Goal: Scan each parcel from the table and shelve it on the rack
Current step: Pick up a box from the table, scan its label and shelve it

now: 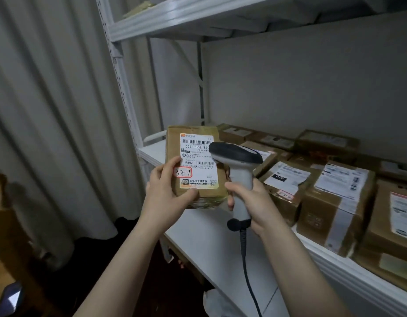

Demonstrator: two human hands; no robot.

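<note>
L hand (168, 186) pinches the parcel (193, 152) by its lower left corner, thumb on the label (198, 167). R hand (250, 200) wraps the scanner (235, 154) handle, head over the label's right edge. Scan step, prob. Next: set parcel on rack (209, 243) just beyond, left of the other boxes (335, 202).

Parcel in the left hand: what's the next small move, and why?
Probably draw the scanner back a little and aim at the top barcode. The left hand holds the parcel with its label facing the camera, but the right hand has the scanner's head overlapping the label's right edge.
</note>
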